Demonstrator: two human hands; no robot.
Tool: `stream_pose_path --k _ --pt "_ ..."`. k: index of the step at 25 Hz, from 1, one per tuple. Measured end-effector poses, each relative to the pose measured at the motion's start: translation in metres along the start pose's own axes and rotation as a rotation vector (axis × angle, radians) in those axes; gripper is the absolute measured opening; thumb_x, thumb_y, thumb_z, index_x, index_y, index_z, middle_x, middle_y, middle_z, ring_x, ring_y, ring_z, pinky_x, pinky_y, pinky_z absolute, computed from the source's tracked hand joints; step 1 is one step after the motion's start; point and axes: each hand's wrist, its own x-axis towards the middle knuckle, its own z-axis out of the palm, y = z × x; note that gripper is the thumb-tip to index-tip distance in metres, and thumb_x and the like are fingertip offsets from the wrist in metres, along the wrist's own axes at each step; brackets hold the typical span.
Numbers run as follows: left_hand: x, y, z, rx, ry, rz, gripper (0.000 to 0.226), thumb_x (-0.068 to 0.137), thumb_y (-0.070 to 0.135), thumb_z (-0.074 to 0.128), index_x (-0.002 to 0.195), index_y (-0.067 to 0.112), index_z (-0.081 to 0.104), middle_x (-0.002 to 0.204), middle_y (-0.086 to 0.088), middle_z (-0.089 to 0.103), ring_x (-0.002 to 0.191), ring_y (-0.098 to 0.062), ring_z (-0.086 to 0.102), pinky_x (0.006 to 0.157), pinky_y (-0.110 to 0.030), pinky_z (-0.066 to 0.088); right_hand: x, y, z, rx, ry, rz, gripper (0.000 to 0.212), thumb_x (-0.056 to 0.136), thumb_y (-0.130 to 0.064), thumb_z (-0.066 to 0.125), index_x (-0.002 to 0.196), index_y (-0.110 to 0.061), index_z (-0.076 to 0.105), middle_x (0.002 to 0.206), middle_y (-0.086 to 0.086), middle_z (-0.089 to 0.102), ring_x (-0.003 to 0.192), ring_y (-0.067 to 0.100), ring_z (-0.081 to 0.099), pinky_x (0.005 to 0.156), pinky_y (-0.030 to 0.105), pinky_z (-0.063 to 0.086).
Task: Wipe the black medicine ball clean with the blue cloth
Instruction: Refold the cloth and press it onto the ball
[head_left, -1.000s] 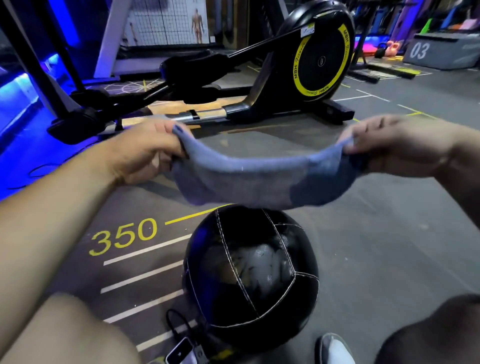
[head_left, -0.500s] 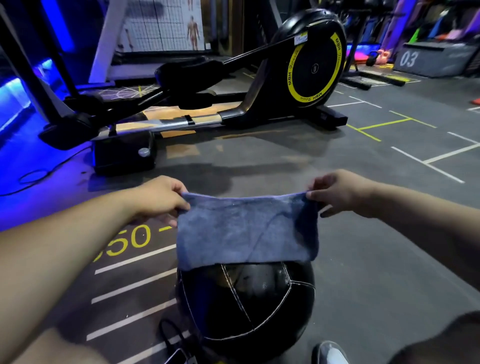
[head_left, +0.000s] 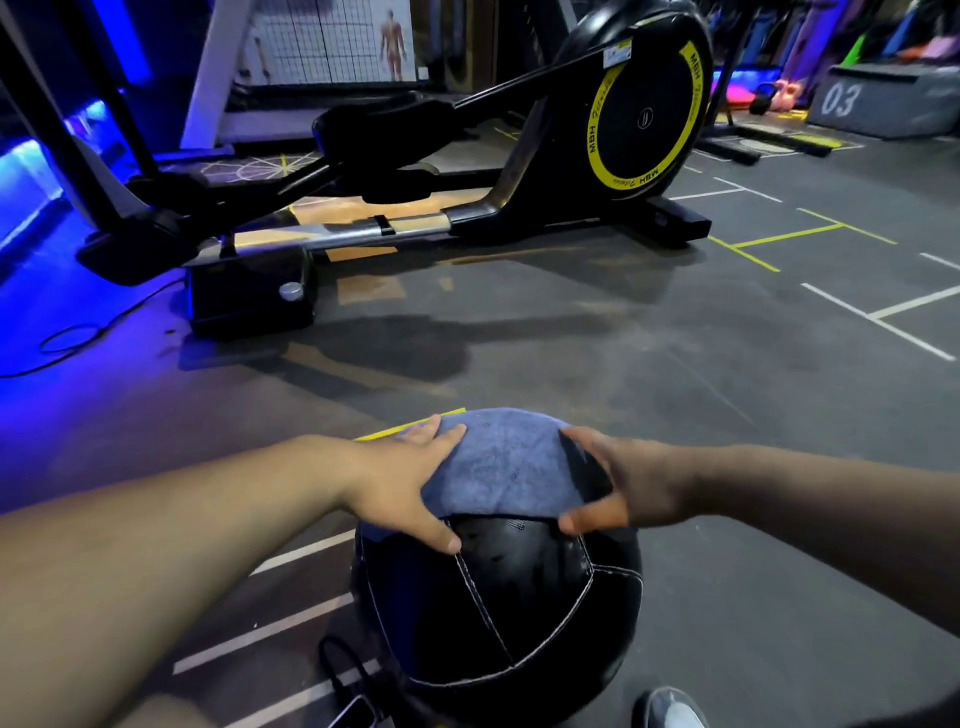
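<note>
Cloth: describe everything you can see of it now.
The cloth is blue-grey with a soft, towel-like nap. It lies draped over the top of the ball, smoothed to the curve, and leaves the ball's near face bare. The left hand presses flat on its left side. The right hand rests spread at its right edge.

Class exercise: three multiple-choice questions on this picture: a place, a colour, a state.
1. Where is the cloth? A in a pocket; B over the top of the ball; C on a hook.
2. What colour is the ring on the exercise machine? A red; B white; C yellow.
3. How are the left hand and right hand? A spread open on the ball; B clenched fists; C behind the back.
Answers: B, it drapes the ball's top; C, the ring shows yellow; A, fingers lie spread.
</note>
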Motion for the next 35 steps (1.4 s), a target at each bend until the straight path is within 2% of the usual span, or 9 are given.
stream_pose_path --k 3,7,10,15,21,27,29,31,35 --pt "-0.001 0.002 0.001 0.016 0.065 -0.005 0.116 0.075 0.043 0.072 0.155 0.021 -0.01 0.163 -0.008 -0.01 0.149 -0.018 0.016 0.105 -0.015 0.021 0.003 0.007 0.011 -0.128 0.0 -0.025 0.119 0.073 -0.045 0.073 0.155 -0.015 -0.008 0.162 0.008 0.016 0.138 0.023 0.04 0.109 0.026 0.035" --pt "-0.002 -0.002 0.008 0.043 0.182 -0.017 0.085 0.082 0.017 0.053 0.154 0.019 0.009 0.163 -0.009 0.009 0.145 -0.023 0.027 0.114 -0.027 0.029 0.004 0.013 0.008 -0.219 0.191 -0.117 0.07 0.081 -0.027 0.059 0.146 -0.018 0.034 0.119 0.008 0.066 0.106 0.03 0.063 0.087 0.029 0.049" --pt "-0.001 0.004 0.003 0.176 0.5 -0.032 0.027 0.08 0.01 0.046 0.106 0.018 0.047 0.12 -0.014 0.063 0.106 -0.037 0.058 0.077 -0.036 0.046 0.006 0.01 -0.004 -0.229 0.403 -0.205 0.028 0.078 -0.025 0.055 0.101 -0.017 0.07 0.088 0.007 0.073 0.086 0.032 0.067 0.071 0.032 0.05" --pt "-0.017 -0.019 -0.039 -0.102 0.598 0.088 0.003 0.068 0.017 0.052 0.069 0.019 0.053 0.066 0.002 0.06 0.075 -0.026 0.063 0.059 -0.031 0.042 -0.014 0.01 -0.05 0.331 0.401 -0.063 0.012 0.083 -0.005 0.066 0.076 -0.012 0.072 0.065 0.004 0.069 0.061 0.008 0.056 0.06 0.021 0.043" --pt "-0.051 -0.044 -0.074 -1.019 0.636 0.145 0.009 0.087 0.016 0.071 0.092 0.009 0.071 0.09 -0.013 0.071 0.08 -0.019 0.061 0.076 -0.032 0.047 -0.04 0.001 -0.079 1.22 0.381 -0.139 0.018 0.091 -0.017 0.059 0.095 -0.005 0.071 0.087 0.011 0.075 0.07 0.018 0.071 0.062 0.027 0.059" --pt "0.005 -0.048 -0.039 -0.819 0.521 -0.22 0.036 0.085 0.014 0.074 0.116 0.005 0.058 0.095 -0.02 0.069 0.066 -0.021 0.063 0.051 -0.025 0.053 0.012 0.01 -0.019 0.718 0.327 0.352 0.029 0.097 -0.017 0.058 0.072 -0.002 0.061 0.056 0.009 0.057 0.04 0.014 0.054 0.044 0.02 0.048" --pt "0.012 -0.049 -0.025 -0.297 0.424 -0.25 0.057 0.083 0.031 0.073 0.131 0.011 0.049 0.119 -0.017 0.063 0.097 -0.028 0.064 0.076 -0.03 0.053 0.016 0.01 -0.003 0.661 0.216 0.463 0.031 0.095 -0.028 0.061 0.074 -0.005 0.06 0.061 0.009 0.054 0.051 0.019 0.054 0.056 0.028 0.055" --pt "0.014 -0.038 -0.014 -0.023 0.448 -0.061 0.064 0.082 0.044 0.067 0.138 0.022 0.045 0.137 -0.006 0.049 0.124 -0.025 0.051 0.102 -0.033 0.042 0.011 0.011 -0.001 0.713 0.107 0.522 0.035 0.093 -0.041 0.061 0.083 -0.007 0.062 0.072 0.01 0.057 0.063 0.023 0.056 0.064 0.035 0.055" --pt "0.007 -0.002 -0.011 -0.124 0.404 0.232 0.066 0.068 0.062 0.055 0.126 0.031 0.059 0.124 0.007 0.054 0.117 -0.014 0.051 0.101 -0.032 0.041 0.003 0.008 -0.011 0.71 0.087 0.521 0.047 0.087 -0.06 0.058 0.094 -0.013 0.064 0.088 0.006 0.064 0.079 0.026 0.061 0.073 0.035 0.049"
